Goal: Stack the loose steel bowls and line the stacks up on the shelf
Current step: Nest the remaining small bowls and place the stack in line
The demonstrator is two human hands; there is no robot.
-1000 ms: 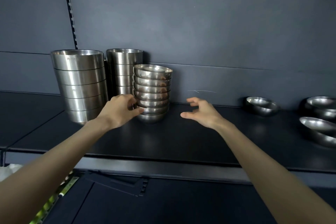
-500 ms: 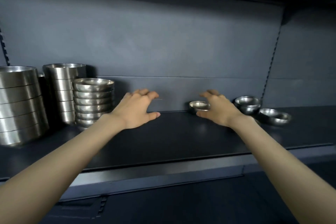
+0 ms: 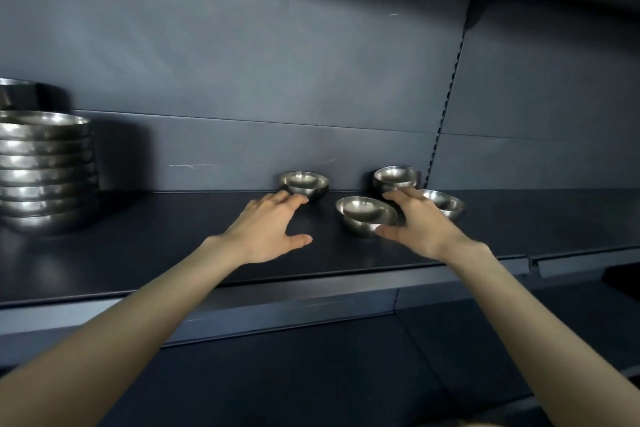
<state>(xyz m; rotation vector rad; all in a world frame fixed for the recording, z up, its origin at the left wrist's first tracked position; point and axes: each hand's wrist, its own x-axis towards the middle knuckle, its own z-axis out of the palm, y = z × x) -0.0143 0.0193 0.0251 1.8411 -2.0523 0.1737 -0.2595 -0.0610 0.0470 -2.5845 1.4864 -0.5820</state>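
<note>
While the left hand (image 3: 266,229) hovers spread wide, the right hand (image 3: 420,225) pinches a tilted bowl (image 3: 360,215).

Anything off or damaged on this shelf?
Only pale scratches on the back panel, between the tall stack and the loose bowls. No bowl overturned, nothing spilled.

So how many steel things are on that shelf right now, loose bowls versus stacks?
Loose steel bowls: 4. These are the back-left bowl, the back-right bowl (possibly two nested, unclear), the front bowl gripped by the right hand, and the far-right bowl.
Steel stacks: 2. These are the bowl stack and the rear stack, which is cut off at the left edge.
Total: 6
</note>
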